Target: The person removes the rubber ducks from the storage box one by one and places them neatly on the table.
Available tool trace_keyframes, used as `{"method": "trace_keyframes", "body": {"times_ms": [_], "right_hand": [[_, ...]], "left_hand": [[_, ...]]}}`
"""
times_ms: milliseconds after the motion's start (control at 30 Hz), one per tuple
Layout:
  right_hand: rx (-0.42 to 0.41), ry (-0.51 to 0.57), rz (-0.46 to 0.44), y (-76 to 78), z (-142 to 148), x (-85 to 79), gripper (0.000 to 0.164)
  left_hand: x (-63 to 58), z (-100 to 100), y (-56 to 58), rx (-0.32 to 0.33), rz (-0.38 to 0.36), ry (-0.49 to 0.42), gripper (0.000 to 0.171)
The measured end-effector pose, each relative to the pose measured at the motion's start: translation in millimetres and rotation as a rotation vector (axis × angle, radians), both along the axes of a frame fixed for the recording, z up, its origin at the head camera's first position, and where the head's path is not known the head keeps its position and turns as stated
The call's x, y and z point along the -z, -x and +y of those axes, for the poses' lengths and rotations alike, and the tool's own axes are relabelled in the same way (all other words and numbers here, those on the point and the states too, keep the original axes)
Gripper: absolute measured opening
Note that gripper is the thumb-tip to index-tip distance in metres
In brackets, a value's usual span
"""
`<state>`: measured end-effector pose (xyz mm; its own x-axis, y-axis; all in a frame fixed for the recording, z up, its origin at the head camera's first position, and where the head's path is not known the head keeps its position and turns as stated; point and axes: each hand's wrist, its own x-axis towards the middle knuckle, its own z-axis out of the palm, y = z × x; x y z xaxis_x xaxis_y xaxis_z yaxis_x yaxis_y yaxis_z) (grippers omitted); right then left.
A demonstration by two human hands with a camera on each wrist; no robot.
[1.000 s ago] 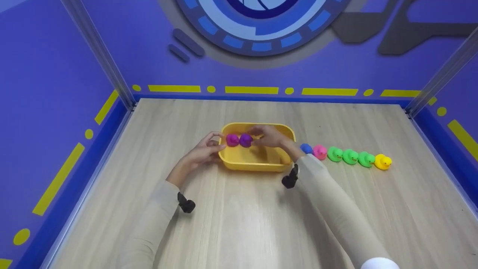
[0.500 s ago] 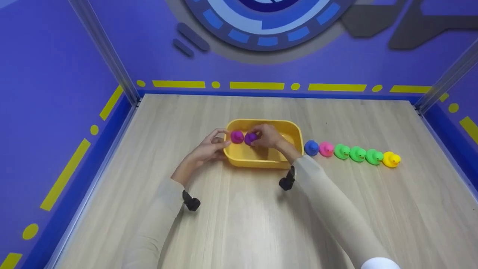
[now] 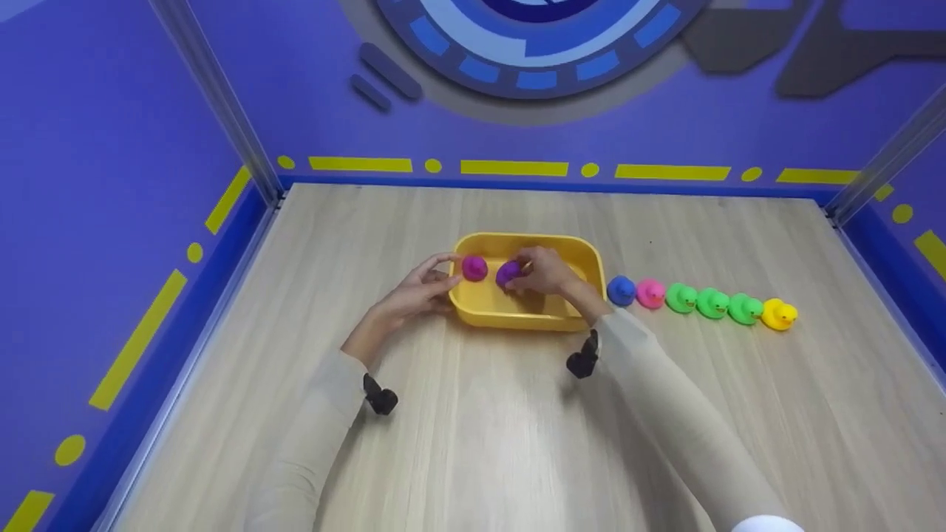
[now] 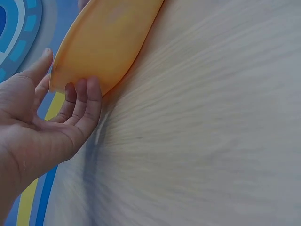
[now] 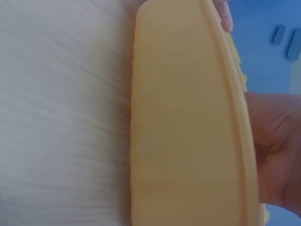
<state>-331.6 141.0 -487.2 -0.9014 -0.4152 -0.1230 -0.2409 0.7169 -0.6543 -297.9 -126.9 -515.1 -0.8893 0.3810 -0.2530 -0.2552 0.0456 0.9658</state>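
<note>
In the head view a yellow plastic tub (image 3: 510, 321) stands mid-table. A magenta toy duck (image 3: 474, 268) lies inside at its left end, with a purple toy duck (image 3: 507, 274) a short gap to the right. My right hand (image 3: 545, 272) reaches into the tub and pinches the purple duck; in the right wrist view the tub wall (image 5: 183, 113) hides its fingers. At the tub's left end my left hand (image 3: 414, 294) holds the rim. The left wrist view shows its curled fingers (image 4: 94, 99) touching the outer wall (image 4: 106, 47).
Right of the tub runs a row of toy ducks: a blue duck (image 3: 621, 290), a pink duck (image 3: 650, 294), several green ducks (image 3: 712, 304) and a yellow duck (image 3: 780, 315). Blue panels (image 3: 473, 125) edge the wooden table (image 3: 473, 443) at the back and sides.
My right fingers have closed on the purple duck, which has shifted right, away from the magenta one. My left hand stays at the tub's left end. The head view has shifted slightly.
</note>
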Motion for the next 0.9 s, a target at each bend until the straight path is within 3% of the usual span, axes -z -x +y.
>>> {"method": "trace_keyframes", "body": {"times_ms": [267,633,900], "right_hand": [[-0.038,0.033,0.055,-8.3,8,-14.4,0.027],[-0.101,0.120,0.145,-29.2,17,-37.3,0.028],[-0.080,0.153,0.181,-44.8,35,-44.5,0.032]], "left_hand": [[-3.8,5,-3.0,-0.007,0.041,0.045,0.058],[-12.9,7,-7.2,-0.044,0.013,0.096,0.066],[-12.4,10,-8.3,-0.040,0.027,0.116,0.065]]}}
